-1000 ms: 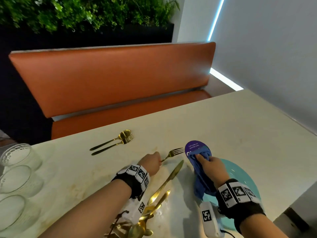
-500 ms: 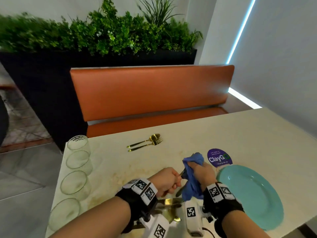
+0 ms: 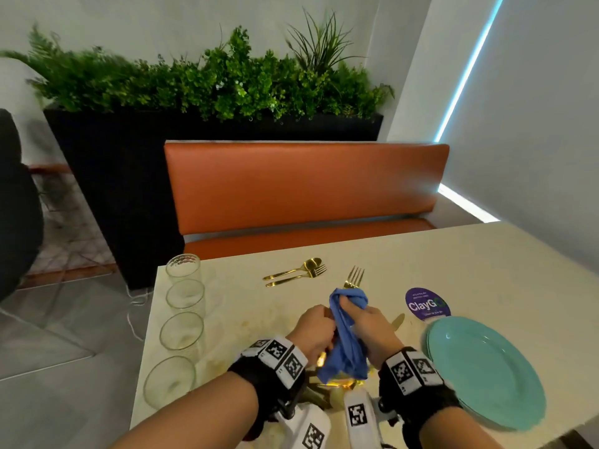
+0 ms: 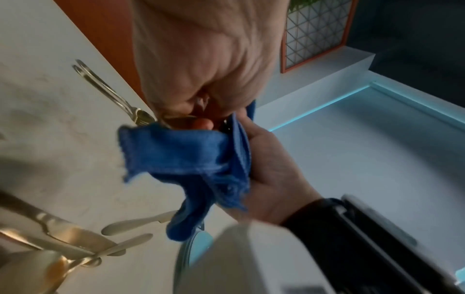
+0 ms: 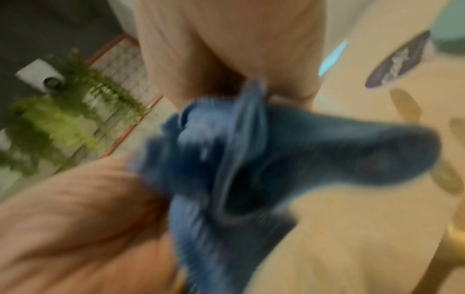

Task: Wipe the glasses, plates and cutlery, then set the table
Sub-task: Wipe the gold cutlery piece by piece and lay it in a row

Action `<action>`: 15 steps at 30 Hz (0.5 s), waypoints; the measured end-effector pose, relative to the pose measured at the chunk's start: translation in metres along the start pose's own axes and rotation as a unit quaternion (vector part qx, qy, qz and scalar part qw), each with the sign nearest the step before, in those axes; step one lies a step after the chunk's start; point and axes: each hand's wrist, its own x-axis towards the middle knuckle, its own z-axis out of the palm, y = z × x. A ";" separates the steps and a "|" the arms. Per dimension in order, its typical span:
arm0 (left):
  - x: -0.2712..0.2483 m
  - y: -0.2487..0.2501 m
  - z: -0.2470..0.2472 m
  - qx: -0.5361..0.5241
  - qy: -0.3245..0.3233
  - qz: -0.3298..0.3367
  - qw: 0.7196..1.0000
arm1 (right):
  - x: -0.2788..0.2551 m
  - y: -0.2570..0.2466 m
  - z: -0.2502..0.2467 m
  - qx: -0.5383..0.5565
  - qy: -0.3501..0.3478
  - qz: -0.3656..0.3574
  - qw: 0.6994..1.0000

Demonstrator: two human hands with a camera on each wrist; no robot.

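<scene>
My left hand (image 3: 316, 330) grips the handle of a gold fork (image 3: 354, 276) above the table; only its tines show past the blue cloth (image 3: 345, 338). My right hand (image 3: 363, 320) grips that cloth, bunched round the fork's shaft. In the left wrist view the cloth (image 4: 186, 159) hangs between both hands. The right wrist view is blurred and shows mostly cloth (image 5: 239, 169). A teal plate (image 3: 486, 374) lies right of my hands. A gold spoon and fork pair (image 3: 296, 272) lies further back. More gold cutlery (image 3: 338, 383) lies under my hands.
Several clear glasses (image 3: 181, 330) stand in a row along the table's left edge (image 3: 146, 351). A purple round sticker (image 3: 426, 304) sits behind the plate. A gold knife tip (image 3: 397, 320) shows right of my right hand. An orange bench (image 3: 304, 186) and a planter stand beyond the table.
The fork has come up off the table in my left hand. My right hand brought the cloth from the plate and wrapped it round the fork. The head view has tilted up.
</scene>
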 end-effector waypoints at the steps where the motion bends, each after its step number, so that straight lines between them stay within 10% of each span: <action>1: -0.001 0.000 0.002 -0.019 -0.007 0.001 1.000 | 0.002 -0.002 0.001 0.008 0.016 -0.003 1.000; 9: -0.008 -0.019 -0.003 -0.054 -0.037 -0.030 0.997 | 0.020 -0.025 -0.026 0.061 0.142 0.005 0.988; 15: 0.014 -0.019 -0.006 -0.028 0.041 0.012 0.999 | 0.009 -0.006 0.000 -0.037 0.048 -0.026 0.998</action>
